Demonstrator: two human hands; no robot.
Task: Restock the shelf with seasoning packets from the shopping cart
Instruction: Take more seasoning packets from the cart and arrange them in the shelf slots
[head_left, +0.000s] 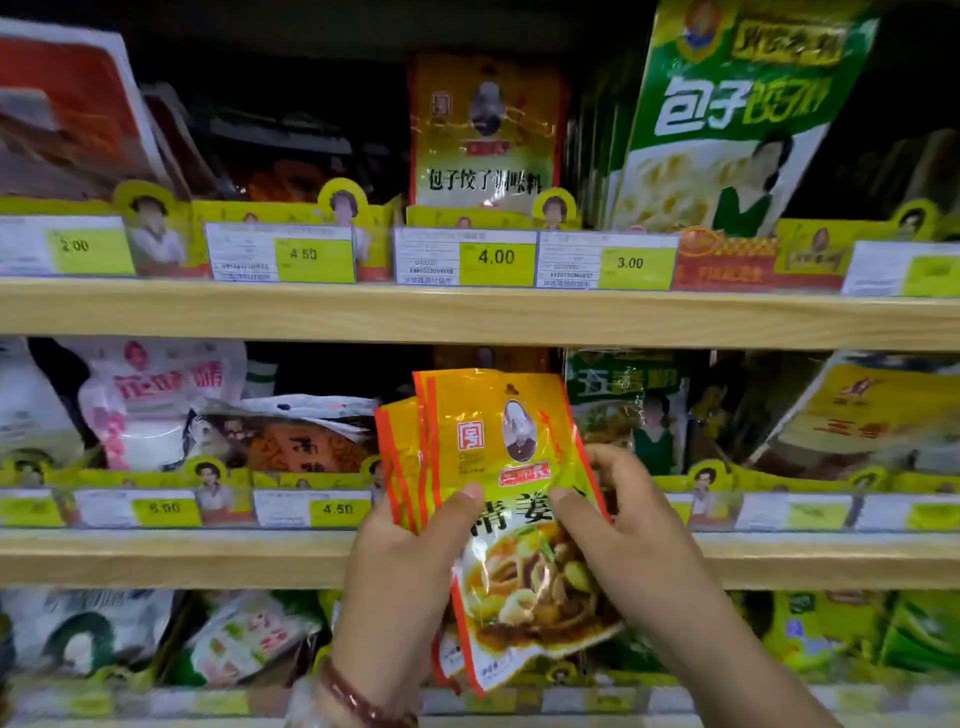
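A small stack of yellow-and-orange seasoning packets (506, 467) is held upright in front of the middle shelf (176, 556). My left hand (400, 566) grips the stack from the left, thumb across the front packet. My right hand (631, 535) pinches the front packet's right edge, thumb on its face and fingers behind. The front packet shows a portrait, a red seal and a picture of a cooked dish. The shopping cart is out of view.
A similar yellow packet (485, 130) stands on the upper shelf (467, 312) beside tall green packets (727, 114). Yellow price tags (496, 257) line each shelf's edge. White, green and yellow packets crowd the middle and lower shelves.
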